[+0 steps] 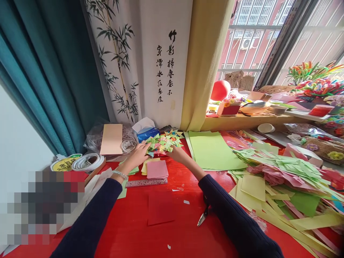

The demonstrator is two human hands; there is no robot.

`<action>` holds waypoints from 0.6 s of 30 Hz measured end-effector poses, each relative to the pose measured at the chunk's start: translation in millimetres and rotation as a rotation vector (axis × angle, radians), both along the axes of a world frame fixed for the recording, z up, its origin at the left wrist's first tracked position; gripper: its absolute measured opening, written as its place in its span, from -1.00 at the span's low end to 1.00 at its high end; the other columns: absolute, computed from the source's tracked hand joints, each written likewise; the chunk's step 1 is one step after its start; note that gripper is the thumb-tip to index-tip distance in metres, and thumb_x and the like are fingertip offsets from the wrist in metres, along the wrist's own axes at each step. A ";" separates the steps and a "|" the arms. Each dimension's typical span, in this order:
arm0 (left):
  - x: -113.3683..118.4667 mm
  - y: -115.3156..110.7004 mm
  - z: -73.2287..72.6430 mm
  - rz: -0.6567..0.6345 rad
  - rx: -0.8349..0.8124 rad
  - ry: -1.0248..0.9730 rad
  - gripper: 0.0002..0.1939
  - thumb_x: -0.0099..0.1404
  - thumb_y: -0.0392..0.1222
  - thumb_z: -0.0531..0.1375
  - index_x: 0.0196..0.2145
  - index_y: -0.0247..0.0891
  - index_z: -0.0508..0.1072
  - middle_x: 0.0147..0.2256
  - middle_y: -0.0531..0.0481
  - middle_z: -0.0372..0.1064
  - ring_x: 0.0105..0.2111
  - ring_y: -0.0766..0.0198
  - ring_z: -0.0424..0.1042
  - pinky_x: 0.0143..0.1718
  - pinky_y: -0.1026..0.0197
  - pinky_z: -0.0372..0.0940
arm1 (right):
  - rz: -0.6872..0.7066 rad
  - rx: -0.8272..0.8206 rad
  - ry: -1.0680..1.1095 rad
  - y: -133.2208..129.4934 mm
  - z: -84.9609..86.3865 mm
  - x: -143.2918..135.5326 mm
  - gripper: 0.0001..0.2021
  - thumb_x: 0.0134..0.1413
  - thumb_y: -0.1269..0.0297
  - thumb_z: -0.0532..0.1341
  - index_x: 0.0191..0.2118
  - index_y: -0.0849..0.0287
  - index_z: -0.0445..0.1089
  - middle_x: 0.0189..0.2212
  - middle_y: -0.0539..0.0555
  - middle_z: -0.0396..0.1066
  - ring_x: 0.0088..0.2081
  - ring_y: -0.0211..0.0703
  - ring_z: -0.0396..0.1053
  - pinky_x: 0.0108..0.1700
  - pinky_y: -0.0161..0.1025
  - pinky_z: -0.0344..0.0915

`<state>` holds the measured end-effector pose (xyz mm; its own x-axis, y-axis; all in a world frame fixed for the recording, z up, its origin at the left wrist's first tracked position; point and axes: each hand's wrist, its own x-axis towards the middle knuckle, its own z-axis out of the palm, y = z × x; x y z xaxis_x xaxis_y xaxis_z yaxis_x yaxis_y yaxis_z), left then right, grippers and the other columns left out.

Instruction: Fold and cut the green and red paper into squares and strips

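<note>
Both my hands reach to the far side of the red table, at a heap of folded paper stars [161,141] in green, pink, yellow and blue. My left hand [139,153] touches the heap's left side, fingers stretched out along it. From the right, my right hand [177,154] reaches the heap's near edge; its fingertips are partly hidden among the papers. Just in front lie a stack of pink paper squares [157,169], yellow squares [146,167] beneath it and a patterned ruler [147,182]. Closer to me is a red paper square [161,208].
Scissors [202,216] lie beside my right forearm. Large green sheets [215,150] and a spread of cut paper strips [290,168] cover the right side. A blue tissue pack [147,134] stands behind the heap. White tape rolls [87,162] sit at left.
</note>
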<state>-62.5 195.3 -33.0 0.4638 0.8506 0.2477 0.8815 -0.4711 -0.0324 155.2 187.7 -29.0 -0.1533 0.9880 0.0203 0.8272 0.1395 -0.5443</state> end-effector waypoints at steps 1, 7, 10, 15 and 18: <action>4.4 3.5 1.8 -0.021 0.000 0.020 -0.37 0.18 -0.31 0.01 0.20 -0.31 -0.06 0.16 -0.17 0.02 0.18 0.13 -0.10 0.10 0.16 -0.02 | 0.007 -0.003 0.004 8.8 -0.7 4.2 -0.59 0.05 0.11 0.13 -0.05 0.30 0.22 -0.19 0.26 0.37 -0.21 -0.03 0.34 -0.31 -0.27 0.22; 32.7 34.7 21.5 -0.087 -0.040 0.131 -0.35 0.11 -0.41 0.05 0.16 -0.19 0.03 0.06 -0.15 0.19 0.07 0.10 0.10 -0.11 0.19 0.19 | 0.026 -0.018 0.004 56.7 -2.9 29.2 -0.71 0.14 0.21 0.09 -0.08 0.26 0.27 -0.16 0.10 0.31 -0.22 -0.19 0.34 -0.21 -0.13 0.32; 50.5 51.1 31.6 -0.104 -0.056 0.171 -0.41 0.11 -0.34 0.07 0.12 -0.14 0.09 -0.01 -0.13 0.25 0.00 0.08 0.18 -0.19 0.18 0.22 | -0.024 0.020 0.001 76.5 -1.9 41.1 -0.71 0.14 0.22 0.09 -0.06 0.25 0.25 -0.13 0.12 0.30 -0.19 -0.16 0.33 -0.19 -0.11 0.31; 85.4 77.4 38.6 -0.132 -0.070 0.199 -0.53 0.15 -0.17 0.08 0.05 -0.19 0.21 -0.04 -0.18 0.25 0.01 0.03 0.14 -0.06 0.09 0.12 | -0.196 0.138 -0.055 99.1 -11.2 56.3 -0.70 0.14 0.23 0.09 -0.04 0.24 0.24 -0.09 0.13 0.27 -0.13 -0.13 0.30 -0.13 -0.07 0.29; 99.7 94.1 35.9 -0.137 -0.106 0.192 -0.45 0.11 0.00 0.10 0.05 -0.25 0.22 0.05 -0.24 0.14 0.05 -0.01 0.09 0.02 0.04 0.01 | -0.211 0.173 -0.104 104.3 -18.1 64.9 -0.69 0.13 0.23 0.10 -0.03 0.24 0.24 -0.08 0.14 0.26 -0.12 -0.12 0.30 -0.13 -0.06 0.28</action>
<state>37.2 289.4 2.8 0.6062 0.7933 0.0568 0.7918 -0.5952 -0.1369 220.1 292.0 -47.1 0.0457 0.9815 0.1860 0.8977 0.0413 -0.4386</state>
